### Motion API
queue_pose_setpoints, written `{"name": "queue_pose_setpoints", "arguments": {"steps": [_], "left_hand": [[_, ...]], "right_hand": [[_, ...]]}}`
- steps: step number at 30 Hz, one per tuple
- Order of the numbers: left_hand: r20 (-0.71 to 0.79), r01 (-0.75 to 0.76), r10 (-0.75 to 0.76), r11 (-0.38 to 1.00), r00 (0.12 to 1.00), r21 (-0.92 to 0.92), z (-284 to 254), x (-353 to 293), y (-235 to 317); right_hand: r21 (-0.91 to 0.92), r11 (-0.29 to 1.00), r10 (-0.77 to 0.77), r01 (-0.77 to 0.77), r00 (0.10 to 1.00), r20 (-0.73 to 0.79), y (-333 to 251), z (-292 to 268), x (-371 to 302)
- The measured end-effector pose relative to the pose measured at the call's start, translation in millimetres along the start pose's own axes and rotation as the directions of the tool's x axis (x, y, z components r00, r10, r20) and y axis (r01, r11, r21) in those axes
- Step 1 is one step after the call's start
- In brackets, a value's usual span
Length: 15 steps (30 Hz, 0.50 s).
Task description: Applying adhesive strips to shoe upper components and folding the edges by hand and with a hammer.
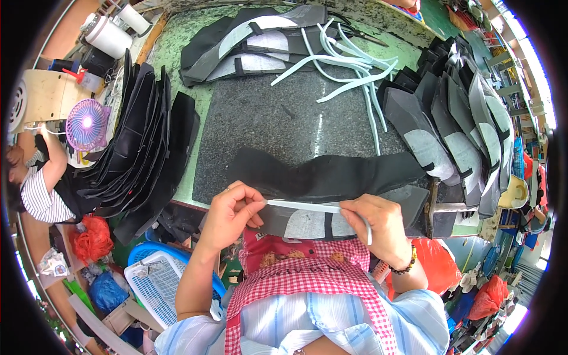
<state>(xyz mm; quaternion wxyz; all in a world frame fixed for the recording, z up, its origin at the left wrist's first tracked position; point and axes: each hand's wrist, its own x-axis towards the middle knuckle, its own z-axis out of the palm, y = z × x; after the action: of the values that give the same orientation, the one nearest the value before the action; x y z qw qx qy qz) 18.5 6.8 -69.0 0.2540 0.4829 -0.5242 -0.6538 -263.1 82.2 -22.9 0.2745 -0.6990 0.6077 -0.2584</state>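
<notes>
A narrow white strip (303,206) is stretched level between my hands. My left hand (232,214) pinches its left end between thumb and fingertips, other fingers curled. My right hand (377,223) grips it farther along, and a short tail hangs below those fingers. Just beyond the strip lies a long black curved piece (319,176) of sheet material. Beneath and nearer to me is a dark grey piece (408,204) with a light grey patch (309,224) and a small black tab. Both pieces lie at the near edge of a dark stone-like slab (260,118).
Pale strips (349,65) lie loose at the slab's far side, near black scissors (368,38). Grey pieces are piled at the back (254,44) and right (447,130). Black pieces (148,136) stack at left beside a purple fan (87,123). Baskets (157,278) stand below left.
</notes>
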Motion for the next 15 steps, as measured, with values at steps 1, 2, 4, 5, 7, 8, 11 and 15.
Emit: {"name": "queue_pose_setpoints", "arguments": {"steps": [1, 2, 4, 5, 7, 8, 11, 15], "left_hand": [[0.022, 0.029, -0.03, 0.999, 0.999, 0.028, -1.5, 0.7, 3.8], [0.045, 0.058, -0.06, 0.997, 0.997, 0.058, -2.2, 1.9, 6.3], [0.066, 0.056, -0.061, 0.995, 0.996, 0.077, -1.1, 5.1, 9.1], [0.057, 0.059, -0.068, 0.987, 0.996, 0.146, 0.3, 6.1, 12.3], [0.037, 0.069, -0.079, 0.973, 0.996, 0.219, 2.1, 8.0, 15.3], [0.049, 0.067, -0.08, 0.973, 0.996, 0.221, 3.3, 8.9, 16.6], [0.003, 0.121, -0.124, 0.968, 0.992, 0.221, 7.8, 10.0, 20.7], [-0.099, 0.074, -0.035, 0.904, 0.994, 0.422, 18.4, 6.7, 21.6]], "right_hand": [[-0.007, 1.0, -0.004, 0.005, 1.0, 0.012, 2.2, 2.1, -0.3], [-0.014, 1.0, 0.0, 0.0, 1.0, 0.008, 3.7, 3.1, -0.1], [-0.004, 0.999, 0.054, -0.054, 0.998, 0.008, 5.1, 4.0, 1.4], [0.018, 0.996, 0.084, -0.084, 0.996, 0.017, 4.6, 3.4, 3.2], [0.027, 0.993, 0.114, -0.114, 0.993, 0.019, 6.8, 4.5, 5.6], [0.041, 0.99, 0.134, -0.135, 0.991, 0.027, 8.2, 5.7, 6.7], [0.044, 0.988, 0.149, -0.149, 0.989, 0.013, 11.0, 7.8, 9.8], [-0.011, 0.991, 0.131, -0.131, 0.991, 0.028, 20.1, 13.9, 10.7]]}}
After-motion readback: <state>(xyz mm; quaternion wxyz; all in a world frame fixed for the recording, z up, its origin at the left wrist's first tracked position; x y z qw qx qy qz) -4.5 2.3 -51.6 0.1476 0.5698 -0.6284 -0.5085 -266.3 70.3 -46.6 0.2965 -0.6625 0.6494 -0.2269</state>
